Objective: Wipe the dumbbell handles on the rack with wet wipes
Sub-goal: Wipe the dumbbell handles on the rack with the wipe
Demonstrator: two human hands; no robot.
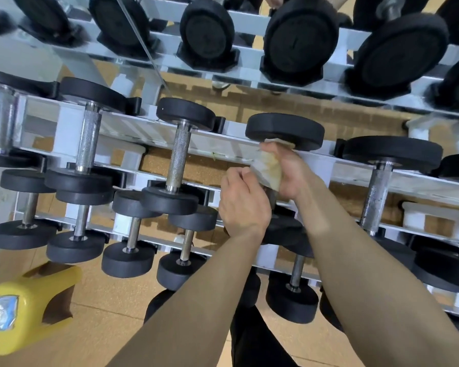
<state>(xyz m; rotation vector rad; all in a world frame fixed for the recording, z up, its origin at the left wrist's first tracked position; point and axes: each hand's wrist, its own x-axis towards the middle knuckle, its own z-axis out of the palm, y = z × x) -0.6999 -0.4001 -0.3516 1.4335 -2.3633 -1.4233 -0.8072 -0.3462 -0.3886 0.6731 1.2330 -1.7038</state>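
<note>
Your right grip (289, 172) is closed round a crumpled wet wipe (266, 168), and the wipe is wrapped about the handle of a dumbbell (285, 129) lying on the rack (223, 144). Cloth and fingers hide the handle itself. Just above your knuckles the wipe touches the underside of that dumbbell's far black head.

Your left grip (243, 205) sits just beside the right, on its near-left side, with its fingers curled toward the wipe's edge. Whether it holds the wipe, the handle or nothing, I cannot tell. The dumbbell's near head lies below both wrists, mostly covered by them.

To the left of your grips rests a neighbouring dumbbell with a bare knurled steel handle (179, 157). To the right another has a speckled, duller handle (376, 192). Nearer to you than the grips, a lower rail carries smaller dumbbells (129, 242). Well off to the near left, a yellow plastic object (24, 311) stands on the tan floor (117, 300).
</note>
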